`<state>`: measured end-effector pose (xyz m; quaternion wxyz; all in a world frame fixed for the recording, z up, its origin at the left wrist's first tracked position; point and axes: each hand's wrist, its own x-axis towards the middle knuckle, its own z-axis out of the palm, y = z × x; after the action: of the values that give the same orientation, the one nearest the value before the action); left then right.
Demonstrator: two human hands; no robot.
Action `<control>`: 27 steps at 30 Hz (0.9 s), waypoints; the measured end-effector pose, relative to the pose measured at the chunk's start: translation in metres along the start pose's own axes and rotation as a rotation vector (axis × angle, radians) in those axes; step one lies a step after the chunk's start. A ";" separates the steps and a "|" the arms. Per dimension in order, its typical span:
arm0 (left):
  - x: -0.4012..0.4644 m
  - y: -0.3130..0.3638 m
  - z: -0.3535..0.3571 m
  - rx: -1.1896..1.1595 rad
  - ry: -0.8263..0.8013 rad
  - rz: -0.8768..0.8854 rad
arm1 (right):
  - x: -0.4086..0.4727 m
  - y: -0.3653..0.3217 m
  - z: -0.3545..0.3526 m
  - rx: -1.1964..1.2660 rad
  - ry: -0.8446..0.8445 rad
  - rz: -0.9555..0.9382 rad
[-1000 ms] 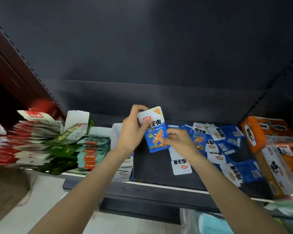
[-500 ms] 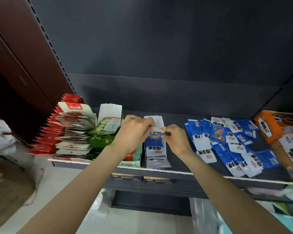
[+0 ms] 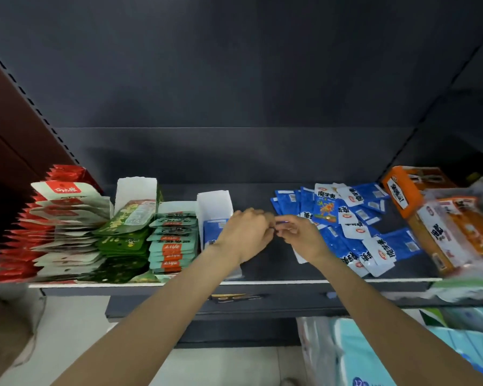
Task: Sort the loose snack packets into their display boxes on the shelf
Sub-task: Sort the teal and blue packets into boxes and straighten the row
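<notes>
Left hand (image 3: 246,232) and right hand (image 3: 299,236) meet mid-frame, fingers curled — grip contents unreadable (blurred). Best next: take one packet from blue pile (image 3: 346,224) right of centre, seat it flat in white box (image 3: 214,215).

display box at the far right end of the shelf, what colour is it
Orange, with a white label panel bearing black characters: the display box shows best in the head view.

A shop: display shelf (image 3: 262,282) stocked with snack packets (image 3: 346,232).
</notes>
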<state>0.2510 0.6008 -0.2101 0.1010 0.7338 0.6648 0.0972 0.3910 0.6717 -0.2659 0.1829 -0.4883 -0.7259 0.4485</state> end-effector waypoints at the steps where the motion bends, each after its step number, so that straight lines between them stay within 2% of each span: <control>1: 0.012 0.008 0.006 -0.154 -0.005 -0.056 | 0.005 0.010 -0.011 -0.048 0.037 0.024; 3: 0.040 0.018 0.024 -0.343 -0.068 -0.210 | 0.016 0.029 -0.033 -0.167 0.103 0.076; 5: 0.068 0.024 0.048 -0.365 -0.162 -0.376 | 0.025 0.045 -0.051 -0.254 0.106 0.129; 8: 0.098 0.029 0.083 -0.423 -0.227 -0.567 | 0.041 0.067 -0.070 -0.342 -0.009 0.122; 12: 0.118 0.032 0.108 -0.469 -0.220 -0.869 | 0.056 0.091 -0.083 -0.464 -0.215 0.126; 15: 0.125 0.024 0.117 -0.572 -0.220 -0.994 | 0.057 0.098 -0.087 -0.440 -0.261 0.131; 18: 0.126 0.019 0.111 -0.660 -0.162 -1.032 | 0.058 0.099 -0.091 -0.435 -0.282 0.144; 23: 0.115 0.026 0.071 -0.393 -0.093 -0.908 | 0.055 0.086 -0.095 -0.376 -0.221 0.118; 25: 0.109 0.029 0.054 -0.558 -0.016 -0.855 | 0.049 0.078 -0.095 -0.344 -0.165 0.003; 27: 0.096 0.033 0.032 -0.883 0.063 -0.834 | 0.041 0.065 -0.090 -0.302 -0.172 -0.131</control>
<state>0.3009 0.6928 -0.2304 0.4058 0.2972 0.7956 0.3376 0.4710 0.7579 -0.2794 0.0737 -0.4218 -0.8282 0.3616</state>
